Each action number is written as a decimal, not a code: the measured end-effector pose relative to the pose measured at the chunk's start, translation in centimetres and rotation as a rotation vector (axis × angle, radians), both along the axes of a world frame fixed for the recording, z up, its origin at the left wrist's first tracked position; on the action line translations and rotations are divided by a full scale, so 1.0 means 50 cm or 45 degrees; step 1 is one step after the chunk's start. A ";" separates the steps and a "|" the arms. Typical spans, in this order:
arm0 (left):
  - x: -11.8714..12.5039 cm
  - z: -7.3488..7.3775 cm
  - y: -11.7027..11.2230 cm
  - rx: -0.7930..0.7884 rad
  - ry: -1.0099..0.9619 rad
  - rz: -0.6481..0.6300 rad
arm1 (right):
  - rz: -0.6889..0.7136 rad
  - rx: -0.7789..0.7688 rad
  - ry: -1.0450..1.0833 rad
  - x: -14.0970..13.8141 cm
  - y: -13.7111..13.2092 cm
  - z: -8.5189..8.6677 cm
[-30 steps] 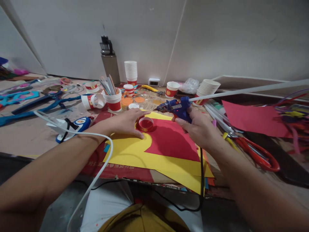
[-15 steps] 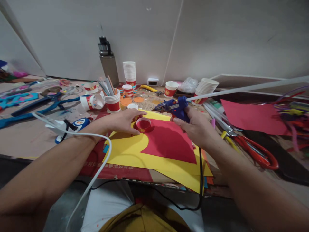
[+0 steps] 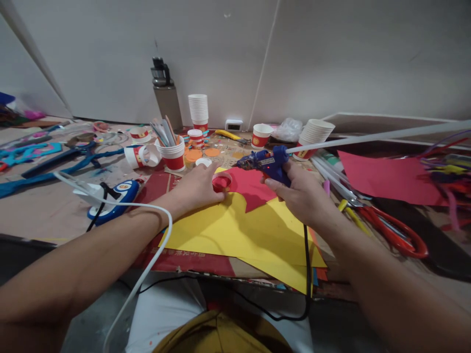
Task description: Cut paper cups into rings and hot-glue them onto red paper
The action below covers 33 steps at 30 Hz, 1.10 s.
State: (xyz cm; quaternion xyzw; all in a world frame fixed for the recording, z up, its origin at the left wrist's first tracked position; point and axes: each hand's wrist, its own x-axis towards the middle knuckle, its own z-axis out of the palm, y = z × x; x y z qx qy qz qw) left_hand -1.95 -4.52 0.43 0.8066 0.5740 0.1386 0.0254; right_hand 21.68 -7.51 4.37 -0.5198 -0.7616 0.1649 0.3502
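My right hand [image 3: 300, 191] grips a blue hot glue gun [image 3: 271, 164], its nozzle pointing left over the paper. A long translucent glue stick [image 3: 368, 139] sticks out of the gun's back, and a red light shows on its body. My left hand [image 3: 198, 189] is closed at the side of a short red-and-white paper cup ring [image 3: 227, 188], thumb in front; its other fingers are partly hidden. That ring stands on a cut sheet of red paper [image 3: 252, 189]. Yellow paper sheets [image 3: 213, 233] lie underneath, near the table's front edge.
Paper cups stand at the back, including a stack [image 3: 198, 108] and a cup of pencils [image 3: 172, 156]. Red-handled scissors [image 3: 397, 233] lie at right near red paper [image 3: 386, 179]. A white cable [image 3: 167, 235] crosses my left forearm by a blue-white power strip [image 3: 119, 196].
The red sheet has shifted away from me and turned, baring more yellow paper. The ring has moved slightly back and right, with my left hand closing in beside it. The glue gun stays nearly still.
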 end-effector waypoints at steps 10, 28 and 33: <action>-0.041 0.029 0.029 -0.198 -0.095 -0.073 | -0.023 -0.021 0.004 -0.005 -0.001 0.000; -0.083 -0.023 0.096 -0.621 -1.009 -0.668 | 0.016 -0.057 -0.100 -0.008 0.003 -0.021; -0.075 -0.026 0.093 -0.622 -1.021 -0.652 | -0.015 -0.107 -0.096 -0.008 0.002 -0.023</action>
